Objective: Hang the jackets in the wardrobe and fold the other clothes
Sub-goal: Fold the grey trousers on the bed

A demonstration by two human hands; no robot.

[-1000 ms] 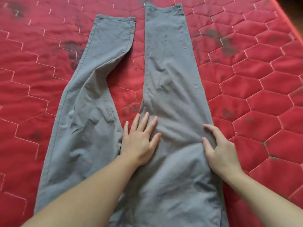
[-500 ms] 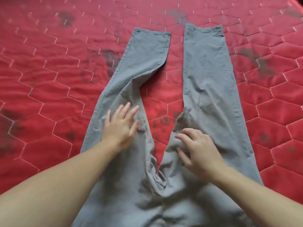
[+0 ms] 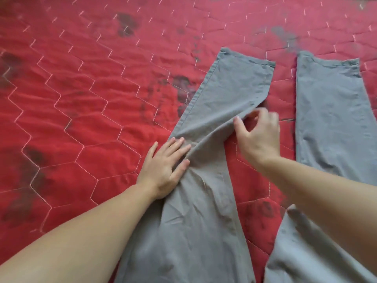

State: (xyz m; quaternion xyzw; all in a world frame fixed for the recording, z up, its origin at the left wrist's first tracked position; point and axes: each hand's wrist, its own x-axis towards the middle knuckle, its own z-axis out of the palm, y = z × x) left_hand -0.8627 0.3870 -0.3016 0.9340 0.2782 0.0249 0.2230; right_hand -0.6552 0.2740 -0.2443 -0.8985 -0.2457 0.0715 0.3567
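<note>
Left hand (image 3: pixel 165 167) pressed flat, fingers straight, on the outer edge of the trousers' (image 3: pixel 195 221) left leg. Right hand (image 3: pixel 260 137) pinched that leg's inner edge between thumb and fingers, lifting a fold; slightly blurred. Grey trousers lay spread on the red quilted bed (image 3: pixel 85 111), legs apart, cuffs pointing away from the person. Dark stains (image 3: pixel 126 24) marked the quilt.
</note>
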